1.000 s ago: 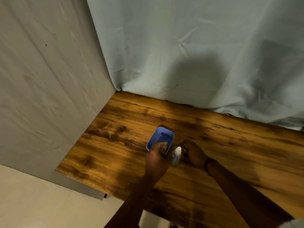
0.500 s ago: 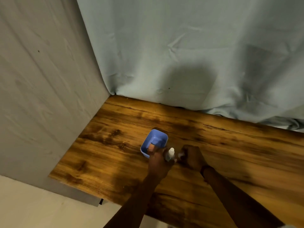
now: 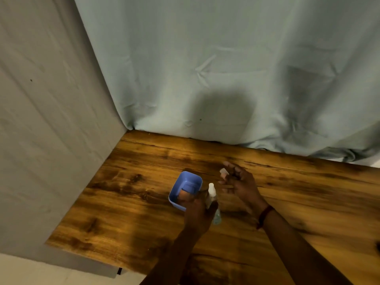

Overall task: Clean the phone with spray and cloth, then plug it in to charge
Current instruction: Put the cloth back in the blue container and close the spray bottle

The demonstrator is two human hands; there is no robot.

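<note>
Hands meet near the middle of the wooden table [image 3: 131, 204]. Coming up from six o'clock, the left hand [image 3: 198, 212] is wrapped around a small clear spray bottle [image 3: 213, 204], fingers closed on its body, the white nozzle top poking up above the fist and the bottle leaning slightly toward seven o'clock. At ten o'clock of that fist, touching it, sits a blue plastic tub [image 3: 186, 189] with something orange-brown inside. The right hand [image 3: 239, 183] reaches in from five o'clock, wrist bent, a dark red band [image 3: 264, 215] around it; its fingers are loosely spread, and a small pale cap [image 3: 223, 172] is pinched at the fingertips, held above the table at one o'clock of the bottle. Behind, at twelve o'clock, hangs a pale blue cloth backdrop [image 3: 226, 68]. I see neither phone nor charger.
</note>
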